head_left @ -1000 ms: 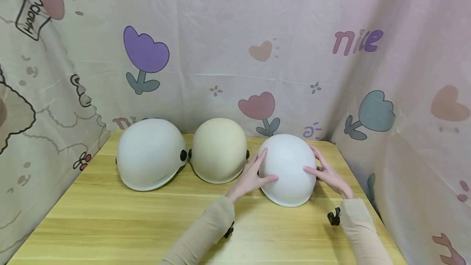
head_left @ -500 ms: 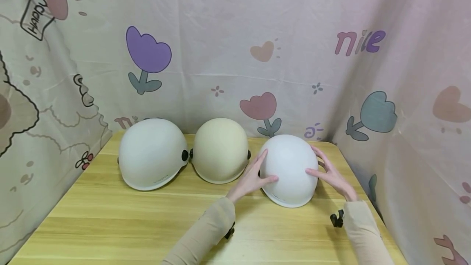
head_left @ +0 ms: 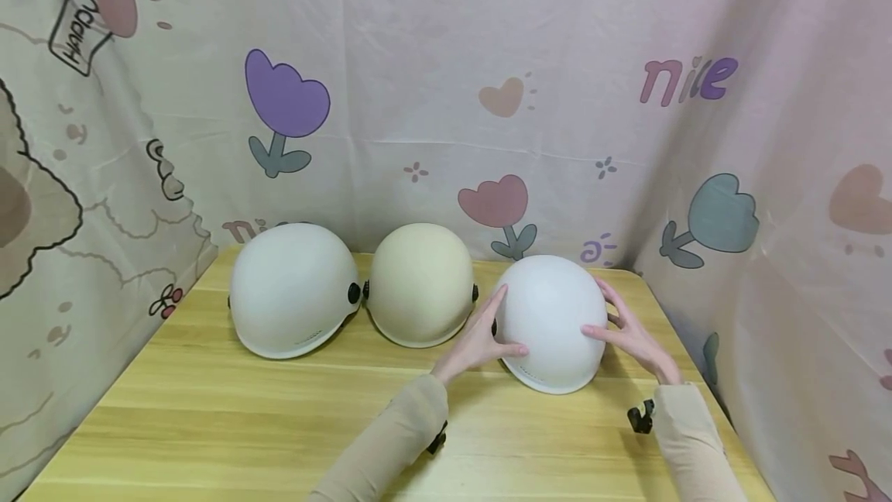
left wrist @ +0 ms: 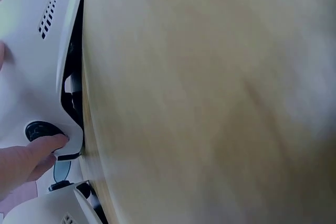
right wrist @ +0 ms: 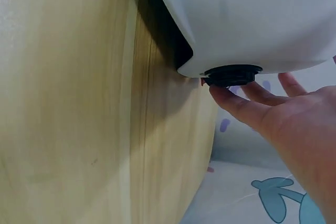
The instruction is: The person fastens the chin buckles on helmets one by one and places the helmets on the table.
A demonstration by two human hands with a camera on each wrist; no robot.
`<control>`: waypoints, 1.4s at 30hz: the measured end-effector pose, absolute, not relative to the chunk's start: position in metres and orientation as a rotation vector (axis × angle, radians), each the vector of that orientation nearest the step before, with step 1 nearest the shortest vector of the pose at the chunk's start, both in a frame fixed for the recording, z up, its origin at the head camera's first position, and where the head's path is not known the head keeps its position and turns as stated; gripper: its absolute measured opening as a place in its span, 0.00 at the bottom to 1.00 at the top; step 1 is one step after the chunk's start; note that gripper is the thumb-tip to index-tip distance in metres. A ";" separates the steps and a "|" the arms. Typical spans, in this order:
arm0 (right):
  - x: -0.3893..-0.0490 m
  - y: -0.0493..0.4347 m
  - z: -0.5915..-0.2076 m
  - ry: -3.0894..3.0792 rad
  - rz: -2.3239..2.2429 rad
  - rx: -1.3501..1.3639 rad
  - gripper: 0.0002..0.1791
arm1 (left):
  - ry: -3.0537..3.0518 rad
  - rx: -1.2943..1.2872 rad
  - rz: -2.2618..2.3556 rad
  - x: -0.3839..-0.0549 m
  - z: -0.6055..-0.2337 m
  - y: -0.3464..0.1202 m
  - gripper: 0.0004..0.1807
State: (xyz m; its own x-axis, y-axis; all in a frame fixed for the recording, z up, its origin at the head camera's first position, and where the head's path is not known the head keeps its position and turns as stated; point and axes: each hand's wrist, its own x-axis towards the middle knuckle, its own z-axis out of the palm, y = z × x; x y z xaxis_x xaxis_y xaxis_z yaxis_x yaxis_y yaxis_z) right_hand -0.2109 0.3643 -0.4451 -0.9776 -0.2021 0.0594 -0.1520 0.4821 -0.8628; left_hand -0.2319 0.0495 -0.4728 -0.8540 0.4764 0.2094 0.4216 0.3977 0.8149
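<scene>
At the right of the table sits a white helmet (head_left: 554, 324), dome up, held between both hands. My left hand (head_left: 477, 343) grips its left side, thumb on the lower front of the shell. In the left wrist view a finger lies on the black round knob (left wrist: 38, 129) at the helmet's side, and small vent slots show near the rim. My right hand (head_left: 634, 341) holds the opposite side, thumb on the shell. The right wrist view has fingertips against another black knob (right wrist: 233, 74). The far parts of the helmet are hidden.
A cream helmet (head_left: 420, 285) stands just left of the held one, and a larger white helmet (head_left: 293, 289) sits beyond it at the left. All rest on the wooden table (head_left: 230, 424). A patterned curtain (head_left: 411, 91) hangs behind and along both sides.
The head view has turned slightly, so everything sits a little further right. The left thumb has slid a little lower on the white helmet. The helmets keep their places.
</scene>
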 end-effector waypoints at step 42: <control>-0.216 0.357 -0.436 2.719 -1.490 -0.185 0.60 | 2.700 0.544 1.555 -0.230 -0.474 0.083 0.50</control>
